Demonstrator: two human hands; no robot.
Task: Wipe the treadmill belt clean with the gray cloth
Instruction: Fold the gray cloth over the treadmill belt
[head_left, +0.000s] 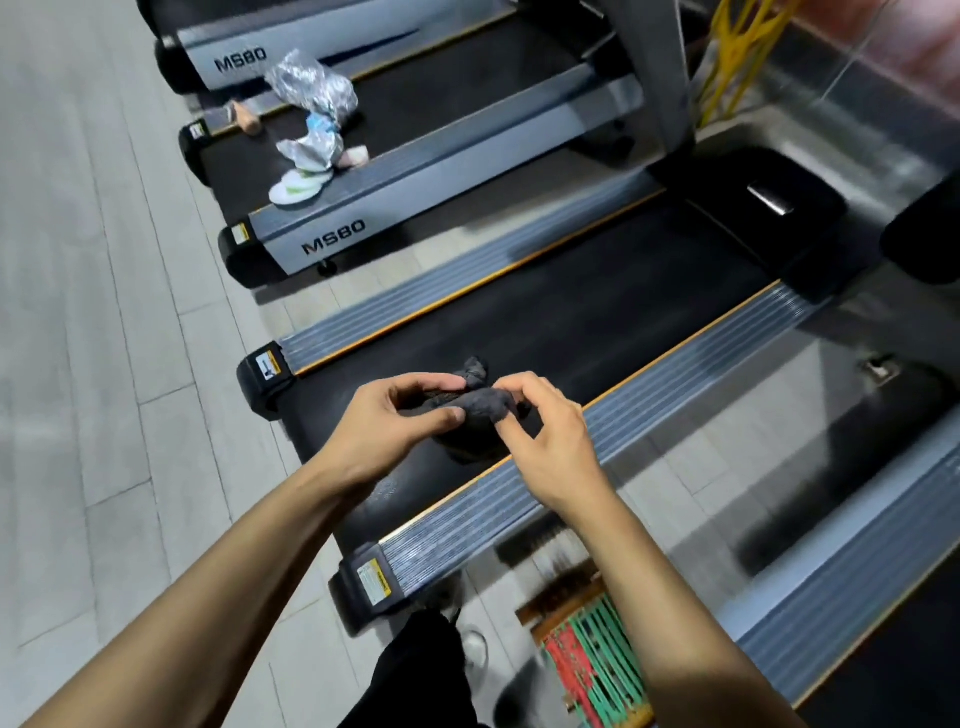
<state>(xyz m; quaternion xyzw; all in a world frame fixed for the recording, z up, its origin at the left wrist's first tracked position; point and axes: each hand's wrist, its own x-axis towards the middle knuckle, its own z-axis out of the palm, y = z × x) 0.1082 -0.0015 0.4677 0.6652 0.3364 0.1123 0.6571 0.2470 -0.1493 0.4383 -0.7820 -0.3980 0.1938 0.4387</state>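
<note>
Both hands hold a bunched, wrinkled gray cloth (480, 402) above the matte black treadmill belt (571, 322). The left hand (387, 423) pinches it between thumb and fingers; the right hand (540, 436) pinches its other end. Ribbed gray side rails (691, 374) flank the belt. At 11 o'clock, a white sneaker (296, 188) and crinkled silvery bags (311, 88) sit on an MS80 treadmill (415, 156).
</note>
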